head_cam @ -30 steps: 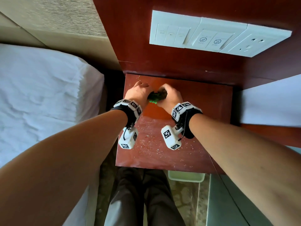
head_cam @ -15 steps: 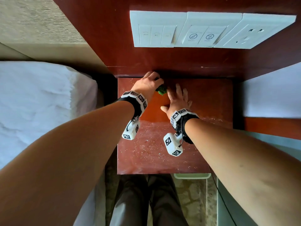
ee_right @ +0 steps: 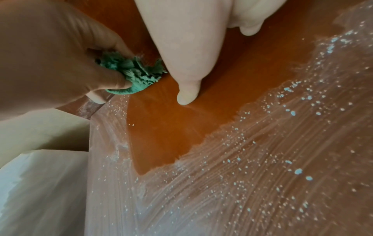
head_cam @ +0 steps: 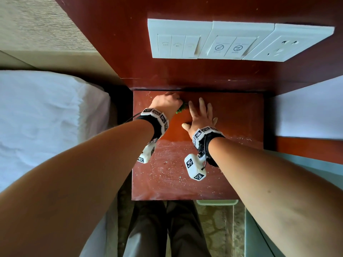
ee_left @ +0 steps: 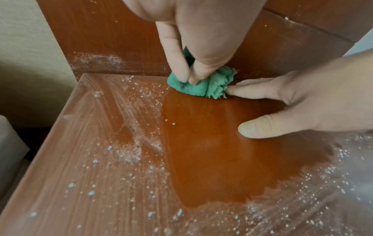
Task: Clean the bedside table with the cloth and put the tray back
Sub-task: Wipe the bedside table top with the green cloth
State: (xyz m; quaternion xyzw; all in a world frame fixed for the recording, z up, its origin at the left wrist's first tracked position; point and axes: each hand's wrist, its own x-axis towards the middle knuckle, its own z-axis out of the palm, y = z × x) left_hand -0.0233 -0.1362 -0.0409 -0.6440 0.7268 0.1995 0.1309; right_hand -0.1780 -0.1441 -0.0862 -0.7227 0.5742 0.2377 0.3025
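The person was in the middle of the wiping step. The left hand [head_cam: 167, 103] pinched the green cloth [ee_left: 198, 84] into a small bundle, with thumb and fingers curled around it, and pressed it on the bedside table [head_cam: 237, 115] at the back edge, just where the top meets the wooden wall panel [head_cam: 185, 76]. The right hand [head_cam: 201, 117] held nothing; its fingers [ee_left: 252, 88] were straight and spread flat on the table, and one fingertip touched the loose frayed side of the cloth. Around the two hands the wood looked clean and dark orange, but the front part and the left side of the top carried pale smears and many small white crumbs [ee_right: 282, 159]. So I judged that the cleaning was only partly done. The next move probably asked for a firm pull of the cloth from the back toward the front and the left side, with enough pressure to collect the crumbs and not only to push them over the edge. A pale green object [head_cam: 217, 202] showed below the front edge of the table; it might be the tray, but I could not tell for sure.
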